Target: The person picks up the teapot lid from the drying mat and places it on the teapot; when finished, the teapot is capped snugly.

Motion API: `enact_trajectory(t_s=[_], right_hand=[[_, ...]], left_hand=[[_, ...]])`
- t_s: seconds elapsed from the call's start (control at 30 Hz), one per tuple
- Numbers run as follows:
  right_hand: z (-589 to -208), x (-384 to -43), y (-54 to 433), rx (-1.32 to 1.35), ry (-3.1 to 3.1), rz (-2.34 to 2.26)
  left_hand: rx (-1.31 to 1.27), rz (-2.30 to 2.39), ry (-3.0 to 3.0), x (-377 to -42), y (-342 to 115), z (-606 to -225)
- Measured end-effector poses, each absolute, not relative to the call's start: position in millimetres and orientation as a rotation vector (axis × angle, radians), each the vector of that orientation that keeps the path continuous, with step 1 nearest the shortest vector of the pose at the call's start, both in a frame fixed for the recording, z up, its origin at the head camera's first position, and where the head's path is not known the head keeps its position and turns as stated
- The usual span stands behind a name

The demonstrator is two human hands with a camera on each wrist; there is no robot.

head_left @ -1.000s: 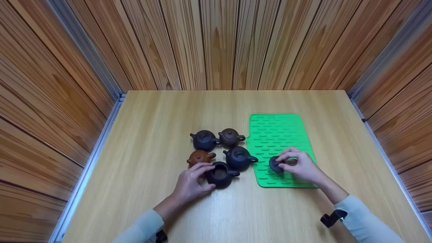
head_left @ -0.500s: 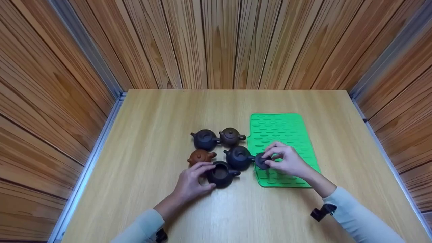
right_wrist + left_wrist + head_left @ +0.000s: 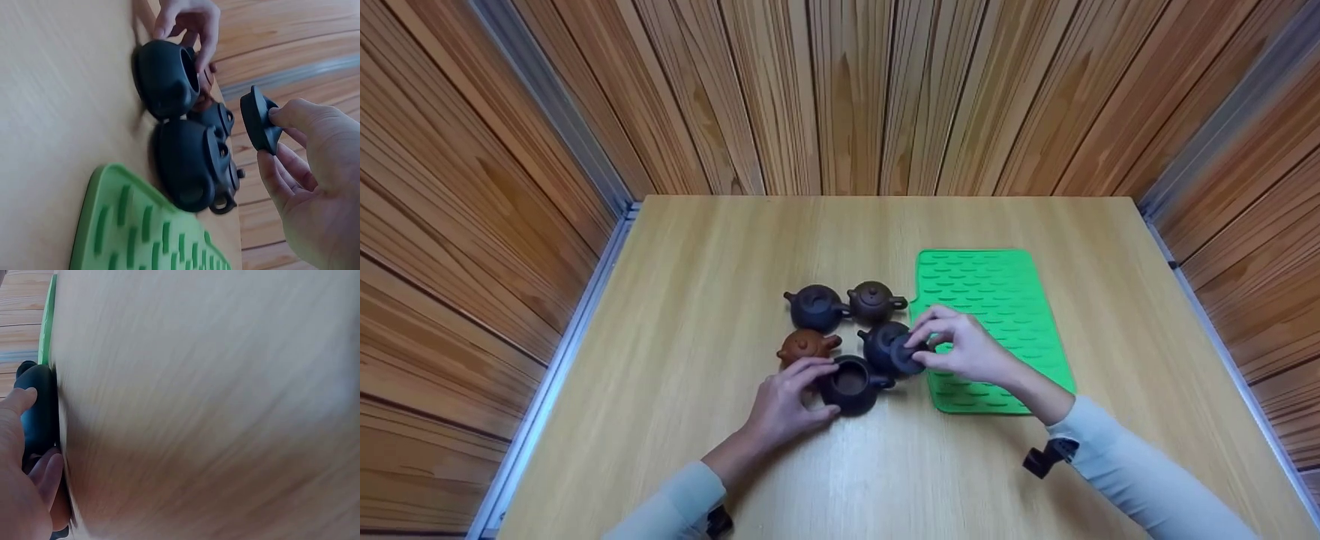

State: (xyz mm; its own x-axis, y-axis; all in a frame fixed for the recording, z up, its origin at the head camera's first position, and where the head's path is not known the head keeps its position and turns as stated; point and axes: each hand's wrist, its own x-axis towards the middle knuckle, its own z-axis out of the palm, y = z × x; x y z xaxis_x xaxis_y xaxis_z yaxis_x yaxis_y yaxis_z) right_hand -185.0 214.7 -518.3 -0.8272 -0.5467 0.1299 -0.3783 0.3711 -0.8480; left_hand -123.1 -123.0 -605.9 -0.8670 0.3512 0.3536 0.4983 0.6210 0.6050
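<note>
A dark lidless teapot (image 3: 858, 403) sits on the table, its round mouth facing up and its handle toward the right. My left hand (image 3: 784, 409) grips its left side between thumb and fingers; in the left wrist view the thumb lies on the dark body (image 3: 40, 416). Raised off the table, a dark teapot lid (image 3: 257, 121) is pinched by the thumb and fingers of my right hand (image 3: 971, 351). From the head view the lid overlaps another dark teapot (image 3: 877, 341), which wears its own lid.
Behind stand a black teapot (image 3: 814, 311) and a smaller dark brown teapot (image 3: 873, 301), both lidded. A reddish-brown teapot (image 3: 802, 345) is right beside my left fingers. The green ridged mat (image 3: 997, 292) lies to the right. Wooden panels (image 3: 847, 97) enclose the table.
My right hand has carried the lid leftward from over the green mat to above the nearby dark teapot. The left hand keeps its grip on the lidless teapot.
</note>
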Motion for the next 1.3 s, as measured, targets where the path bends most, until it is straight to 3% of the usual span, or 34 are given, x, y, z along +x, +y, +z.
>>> enact_trajectory(t_s=[0.67,1.3], right_hand=[[-513,-190,154,-0.988,2.429,-1.353],[-545,-188,133,-1.014,2.44,-1.289]], left_hand=[[-0.7,-1.067,-2.647,-124,-125,-604],[-0.688,-1.071,-2.657,-124,-124,-604]])
